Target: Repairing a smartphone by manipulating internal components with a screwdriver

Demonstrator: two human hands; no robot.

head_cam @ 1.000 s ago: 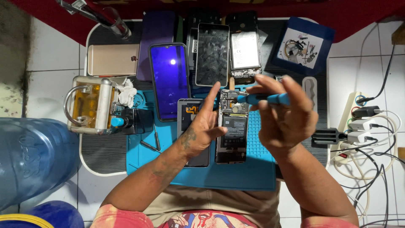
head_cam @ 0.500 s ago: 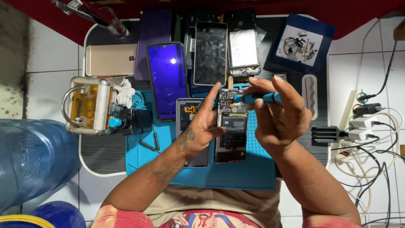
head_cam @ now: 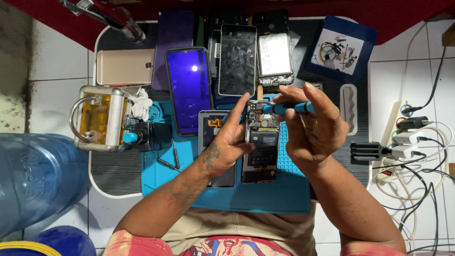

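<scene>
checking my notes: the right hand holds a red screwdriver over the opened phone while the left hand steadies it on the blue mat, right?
Not quite: the screwdriver is blue, not red, as the head view shows. The rest stands: the right hand holds it over the opened phone while the left hand steadies the phone on the blue mat.

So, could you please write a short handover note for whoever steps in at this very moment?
Left hand: steadies the opened phone by its left edge, index finger up along the side.
Right hand: holds a blue screwdriver, tip at the phone's upper end near the camera part.
The phone lies back-off on the blue mat, battery and board showing. A second opened unit lies just left of it, partly under the left hand.
Done: back cover is off.
Left: the work at the upper board; whether any screws are out cannot be told. Small parts sit on the dark blue tray.
</scene>
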